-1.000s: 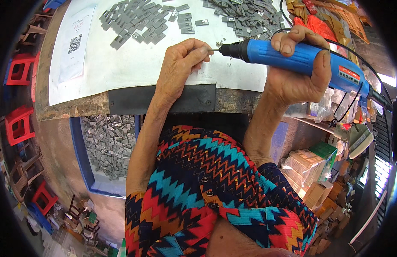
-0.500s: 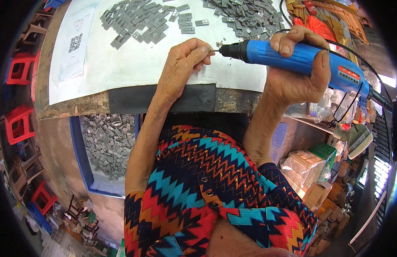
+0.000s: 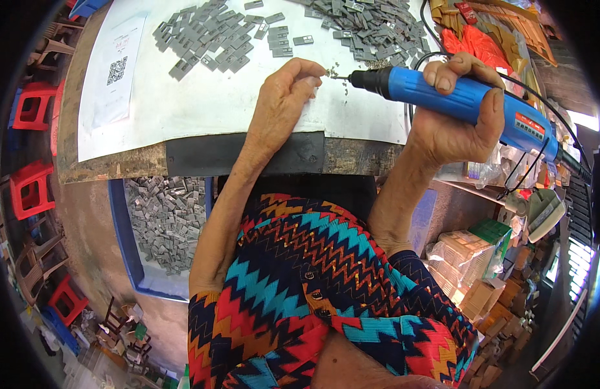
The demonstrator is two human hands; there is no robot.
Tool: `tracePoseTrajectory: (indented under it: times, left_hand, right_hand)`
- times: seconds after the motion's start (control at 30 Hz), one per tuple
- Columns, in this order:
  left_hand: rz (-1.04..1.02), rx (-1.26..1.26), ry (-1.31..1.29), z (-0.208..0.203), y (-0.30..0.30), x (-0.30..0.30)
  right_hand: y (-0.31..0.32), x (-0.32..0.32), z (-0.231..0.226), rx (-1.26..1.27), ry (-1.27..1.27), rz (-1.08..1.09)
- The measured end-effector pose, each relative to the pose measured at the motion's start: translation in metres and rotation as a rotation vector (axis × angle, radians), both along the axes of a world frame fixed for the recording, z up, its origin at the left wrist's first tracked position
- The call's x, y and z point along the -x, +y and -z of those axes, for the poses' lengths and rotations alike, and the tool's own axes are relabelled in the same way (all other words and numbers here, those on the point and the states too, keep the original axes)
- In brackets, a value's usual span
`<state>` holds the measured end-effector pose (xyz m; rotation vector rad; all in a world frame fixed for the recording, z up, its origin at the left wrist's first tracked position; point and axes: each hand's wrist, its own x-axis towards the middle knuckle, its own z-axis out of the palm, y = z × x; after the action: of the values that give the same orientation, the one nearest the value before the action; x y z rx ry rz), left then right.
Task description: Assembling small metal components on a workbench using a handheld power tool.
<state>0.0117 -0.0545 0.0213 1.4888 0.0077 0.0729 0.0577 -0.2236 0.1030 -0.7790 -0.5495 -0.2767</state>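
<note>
My right hand (image 3: 459, 107) is wrapped round a blue electric screwdriver (image 3: 436, 92), held nearly level with its thin bit pointing left. A small gap separates the bit's tip from my left fingers. My left hand (image 3: 284, 97) is closed above the white sheet (image 3: 216, 104), thumb and fingers curled together; whatever they may hold is hidden. Tiny screws (image 3: 334, 67) lie scattered on the sheet around the bit. Farther away, one grey flat rectangular piece (image 3: 302, 40) lies beside a loose group of like grey pieces (image 3: 206, 39).
Another grey heap (image 3: 378, 29) lies at the far right. A blue bin (image 3: 128, 259) full of grey parts stands below the table's wooden front edge (image 3: 112, 170). The screwdriver's black cord (image 3: 575, 162) trails rightward. Red stools (image 3: 33, 188) stand at left, boxes (image 3: 468, 253) at lower right.
The screwdriver has shifted right in my right hand, and its bit has come away from my left fingertips. My left hand has turned slightly, its fingers still curled.
</note>
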Motion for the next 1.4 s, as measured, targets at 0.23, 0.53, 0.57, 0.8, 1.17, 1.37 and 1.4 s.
tracePoseTrajectory:
  times: [0.23, 0.53, 0.57, 0.8, 1.17, 1.37, 1.4]
  left_hand:
    - [-0.01, -0.264, -0.153, -0.004, -0.014, -0.003]
    - [-0.153, -0.705, -0.428, -0.003, 0.008, -0.017]
    - [-0.22, -0.874, -0.472, -0.002, 0.011, -0.02]
    - [-0.239, -1.331, -0.375, 0.007, 0.025, -0.024]
    - [-0.199, -1.366, -0.37, 0.007, 0.028, -0.012]
    - [-0.175, -1.261, -0.342, 0.004, 0.029, 0.0]
    - [-0.189, -1.233, -0.367, 0.004, 0.03, 0.001]
  right_hand:
    - [-0.013, -0.001, 0.0, -0.027, 0.036, 0.068]
    - [-0.012, 0.0, 0.005, -0.051, 0.039, 0.074]
    - [-0.013, -0.001, 0.005, -0.034, 0.024, 0.084]
    - [-0.012, -0.001, 0.007, -0.011, 0.017, 0.101]
    - [-0.012, -0.001, 0.012, 0.026, -0.006, -0.005]
    - [-0.007, 0.0, 0.011, -0.01, 0.027, 0.027]
    - [-0.006, 0.0, 0.01, -0.008, 0.021, 0.022]
